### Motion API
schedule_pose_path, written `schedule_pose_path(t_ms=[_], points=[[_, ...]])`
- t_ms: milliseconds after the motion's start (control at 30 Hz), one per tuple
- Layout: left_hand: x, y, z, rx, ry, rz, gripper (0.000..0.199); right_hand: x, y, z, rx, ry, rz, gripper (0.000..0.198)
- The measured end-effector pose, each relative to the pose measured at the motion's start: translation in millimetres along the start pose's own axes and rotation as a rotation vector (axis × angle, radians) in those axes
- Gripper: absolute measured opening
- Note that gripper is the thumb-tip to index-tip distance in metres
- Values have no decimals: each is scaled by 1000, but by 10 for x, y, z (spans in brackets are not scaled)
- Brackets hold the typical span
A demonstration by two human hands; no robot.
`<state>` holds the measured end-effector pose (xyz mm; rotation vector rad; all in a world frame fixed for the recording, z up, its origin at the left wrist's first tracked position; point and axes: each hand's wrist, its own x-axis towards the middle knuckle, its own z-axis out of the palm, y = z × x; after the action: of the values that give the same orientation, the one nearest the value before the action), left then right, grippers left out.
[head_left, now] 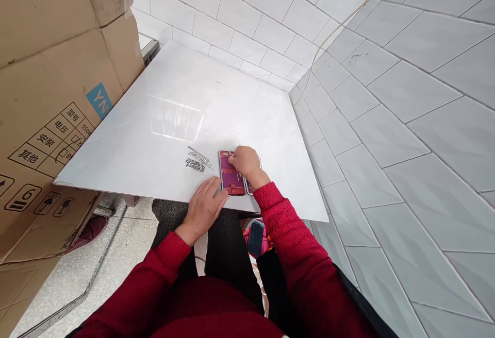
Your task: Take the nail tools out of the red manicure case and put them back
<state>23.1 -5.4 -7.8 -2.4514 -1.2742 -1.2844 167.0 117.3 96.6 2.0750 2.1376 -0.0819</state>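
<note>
An open manicure case (232, 177) lies near the table's front edge. Its lining is purple and red, with a row of orange elastic loops across the middle. My right hand (247, 163) is over the upper right of the case, fingers closed in a pinch; whatever they hold is hidden. Part of the case's right half is covered by this hand and wrist. My left hand (204, 205) rests on the table edge with fingers stretched out, the tips at the case's lower left side. Left of the case is a small pile of slim metal manicure tools (196, 163).
The white table (232, 106) meets a tiled wall (240, 13) behind and another on the right (386, 121). Large cardboard boxes (58, 65) stand close on the left. A thin cable (336, 28) runs down the corner. Below the table, a phone (256, 237) lies on a pink item.
</note>
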Motion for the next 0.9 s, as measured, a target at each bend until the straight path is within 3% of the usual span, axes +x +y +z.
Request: schedule_pose_path(t_ms=[233,400,567,900], points=[[-12,2,13,-13,-22,-19,9,177,-62,-43,30,13,-85,22],[-10,5,8,4,-17,-6,11,108,49,-68,142,89,-23,23],[-20,-6,10,-17,-13,1,11,-116,155,-25,44,-58,0,21],[-5,4,0,29,-11,8,11,-99,71,18,27,-80,7,21]])
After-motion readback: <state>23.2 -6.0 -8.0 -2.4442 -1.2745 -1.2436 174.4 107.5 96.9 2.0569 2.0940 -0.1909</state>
